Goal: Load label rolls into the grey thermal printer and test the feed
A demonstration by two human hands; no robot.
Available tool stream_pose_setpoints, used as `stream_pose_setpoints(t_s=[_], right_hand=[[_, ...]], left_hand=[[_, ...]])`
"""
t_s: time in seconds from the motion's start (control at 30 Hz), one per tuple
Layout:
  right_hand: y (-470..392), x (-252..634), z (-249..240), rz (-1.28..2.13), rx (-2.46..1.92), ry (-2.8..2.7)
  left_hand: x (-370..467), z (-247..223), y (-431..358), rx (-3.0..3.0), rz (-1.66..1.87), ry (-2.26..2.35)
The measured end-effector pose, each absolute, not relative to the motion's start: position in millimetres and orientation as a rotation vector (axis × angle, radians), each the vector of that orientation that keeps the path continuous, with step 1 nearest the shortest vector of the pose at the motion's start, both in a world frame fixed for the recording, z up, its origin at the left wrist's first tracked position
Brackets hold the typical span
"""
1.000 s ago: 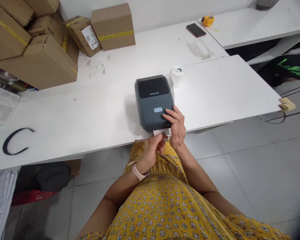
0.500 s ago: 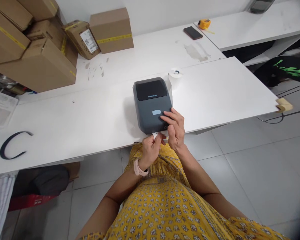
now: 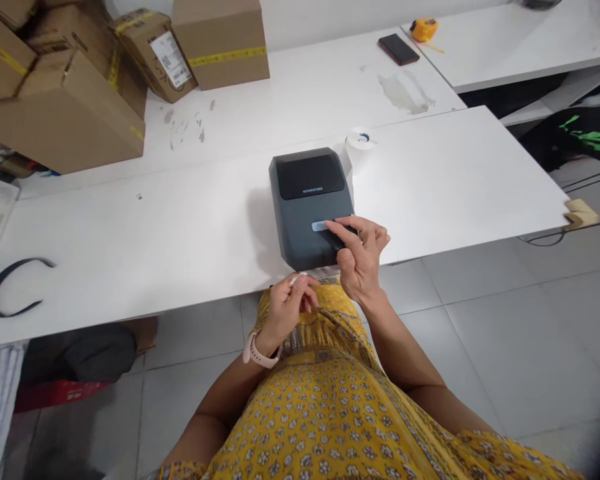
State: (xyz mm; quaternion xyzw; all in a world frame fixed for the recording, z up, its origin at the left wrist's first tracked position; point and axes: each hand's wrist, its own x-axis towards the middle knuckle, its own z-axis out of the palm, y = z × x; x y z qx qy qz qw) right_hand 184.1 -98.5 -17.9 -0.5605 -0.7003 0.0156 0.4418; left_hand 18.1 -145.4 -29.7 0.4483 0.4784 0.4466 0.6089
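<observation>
Left hand [image 3: 286, 303] pinching white slip [image 3: 299, 278]; right hand [image 3: 361, 263] open, touching printer [image 3: 303, 243]. Taped boxes [image 3: 93, 113] beyond, contents hidden.

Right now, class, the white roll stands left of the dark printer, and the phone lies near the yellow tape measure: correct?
Wrong side: the head view shows the white roll right of the dark printer. The phone does lie near the yellow tape measure.

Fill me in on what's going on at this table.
The left hand pinches a small white slip by the near edge of the table, in front of a dark label printer. The right hand has its fingertips at the pale button on top. A white paper roll stands by the printer's far right corner.
</observation>
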Motion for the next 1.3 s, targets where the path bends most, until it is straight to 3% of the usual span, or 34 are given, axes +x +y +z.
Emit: stream_pose_setpoints(t_s=[0.27,0.5,0.67,1.0,1.3], right_hand=[[-96.4,183.8,-17.9,-0.037,-1.45,-1.784],[-94.0,180.4,-19.4,-0.081,-1.416,-1.763],[-95.3,180.0,-16.8,-0.034,-1.408,-1.754],[-92.0,178.7,-14.1,-0.101,-1.462,-1.758],[-100.3,198.8,-13.5,0.299,-1.199,-1.576]], left_hand=[[-27.0,-30.2,-122.4,1.076,1.558,1.449],[-76.8,-24.1,-37.6,1.854,1.082,1.974],[-78.1,-13.1,-0.3,2.167,1.022,1.798],[-49.5,-24.2,-60.5,1.944,1.208,1.682],[-19.8,-26.2,-100.9,1.459,1.357,1.331]])
